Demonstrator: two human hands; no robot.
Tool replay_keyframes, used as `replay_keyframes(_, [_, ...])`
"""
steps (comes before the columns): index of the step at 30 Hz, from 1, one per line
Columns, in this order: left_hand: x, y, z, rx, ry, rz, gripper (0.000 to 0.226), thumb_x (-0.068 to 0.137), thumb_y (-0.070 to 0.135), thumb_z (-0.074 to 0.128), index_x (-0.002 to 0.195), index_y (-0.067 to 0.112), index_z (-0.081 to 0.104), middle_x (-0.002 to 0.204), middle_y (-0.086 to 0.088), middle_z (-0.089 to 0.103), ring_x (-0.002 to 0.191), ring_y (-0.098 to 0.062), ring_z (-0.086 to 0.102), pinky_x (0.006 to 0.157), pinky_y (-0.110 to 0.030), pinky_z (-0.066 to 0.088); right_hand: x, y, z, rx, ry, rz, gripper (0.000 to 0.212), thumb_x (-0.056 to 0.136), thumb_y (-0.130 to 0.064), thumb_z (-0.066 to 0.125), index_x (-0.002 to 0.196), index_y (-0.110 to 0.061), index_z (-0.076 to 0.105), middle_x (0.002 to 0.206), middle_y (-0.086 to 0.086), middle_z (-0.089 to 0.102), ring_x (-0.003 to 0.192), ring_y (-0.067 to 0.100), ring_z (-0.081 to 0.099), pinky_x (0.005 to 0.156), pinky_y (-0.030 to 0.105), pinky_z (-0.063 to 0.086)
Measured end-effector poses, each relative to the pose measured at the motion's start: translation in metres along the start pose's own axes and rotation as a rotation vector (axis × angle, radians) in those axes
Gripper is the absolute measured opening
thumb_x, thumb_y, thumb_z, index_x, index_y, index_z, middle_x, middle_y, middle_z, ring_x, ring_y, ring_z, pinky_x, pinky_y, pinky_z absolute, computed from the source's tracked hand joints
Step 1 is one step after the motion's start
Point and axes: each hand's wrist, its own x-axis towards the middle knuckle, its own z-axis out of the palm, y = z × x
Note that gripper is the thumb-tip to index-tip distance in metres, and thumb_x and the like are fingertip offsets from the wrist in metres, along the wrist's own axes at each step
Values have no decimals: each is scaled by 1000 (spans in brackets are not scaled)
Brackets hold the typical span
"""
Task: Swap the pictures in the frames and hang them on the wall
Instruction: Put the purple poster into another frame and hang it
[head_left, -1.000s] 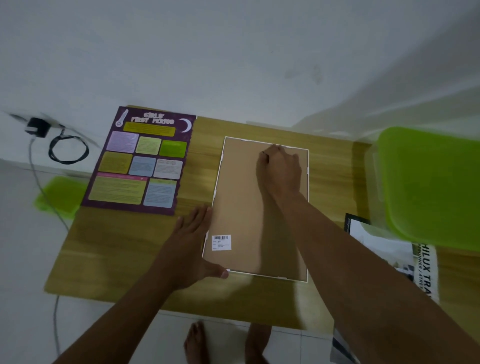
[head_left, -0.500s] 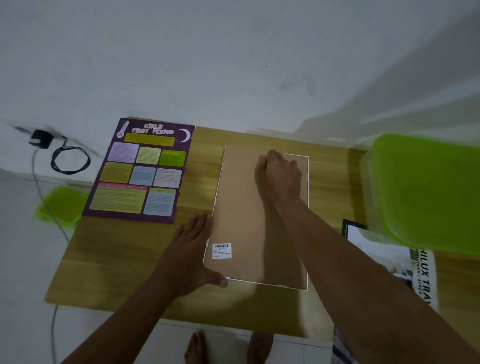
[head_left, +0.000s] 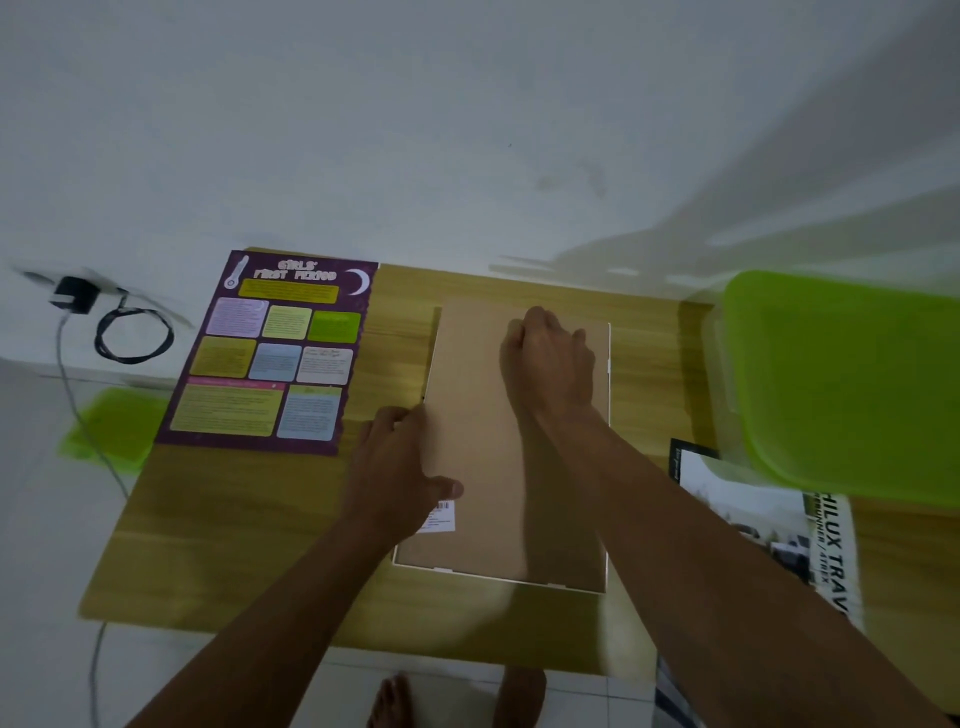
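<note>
A white picture frame (head_left: 467, 570) lies face down in the middle of the wooden table (head_left: 234, 530). Its brown backing board (head_left: 472, 415) faces up, and the far left corner sits over the frame's rim. My left hand (head_left: 395, 467) grips the board's left edge, thumb on top near a barcode label. My right hand (head_left: 550, 369) rests near the board's far end with fingers curled under; what they pinch is hidden. A purple poster (head_left: 280, 353) lies flat to the left. A black-edged car picture (head_left: 748, 499) lies at the right.
A box with a bright green lid (head_left: 852, 384) stands on the table's right side, partly over the car picture. A black charger with a coiled cable (head_left: 78, 301) hangs on the wall at left, above a green lid on the floor (head_left: 114, 426). My bare feet (head_left: 395, 701) stand below the table's near edge.
My left hand slid up the frame's left side and curled onto the board's edge. The board's far left corner has come up over the rim. My right hand stayed put.
</note>
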Motion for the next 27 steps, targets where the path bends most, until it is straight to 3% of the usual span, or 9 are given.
replay_keyframes(8, [5,1,5,-325,10,-133,93,52,19,93,131,21,44,122,1,46,110,-20,50,94,-42,48,4,2,-5,53,-14,47,26,98,-22,38,106,-7,57,104,10,64,87,38,60,91,48,44])
replay_keyframes(14, [11,-2,3,-407,-6,-212,91,51,9,92,128,16,45,122,-3,45,104,-18,50,90,-37,49,-4,20,-24,247,-101,-94,9,93,-12,51,96,-8,58,108,10,58,105,31,53,87,39,41])
replay_keyframes(16, [11,-3,2,-415,3,-214,91,51,8,92,128,15,44,123,-4,45,105,-19,49,89,-35,49,-12,35,-31,251,-123,-26,21,92,-12,55,112,-6,59,130,13,53,127,31,45,96,37,42])
replay_keyframes(19, [10,-2,1,-404,7,-207,89,53,8,92,128,14,43,124,-4,45,107,-20,49,91,-37,50,-27,58,-39,286,-224,263,57,93,-33,64,141,-8,43,160,11,25,145,27,29,108,38,39])
replay_keyframes(21, [10,0,2,-391,10,-203,89,53,10,92,127,14,43,123,-3,47,107,-21,50,91,-41,51,-36,65,-43,316,-248,339,61,89,-44,68,133,-7,49,150,12,39,134,30,43,102,40,45])
replay_keyframes(23, [11,2,2,-370,19,-197,88,51,12,92,124,15,44,121,-3,48,107,-22,50,91,-44,51,-41,65,-44,376,-269,381,60,86,-42,71,131,-8,51,132,11,52,123,29,50,94,35,46])
replay_keyframes(27, [13,5,0,-332,37,-179,86,50,11,91,122,12,43,120,-5,49,108,-24,50,90,-45,50,-48,67,-41,514,-307,449,89,72,-44,70,150,-42,26,137,6,54,120,25,57,102,44,50])
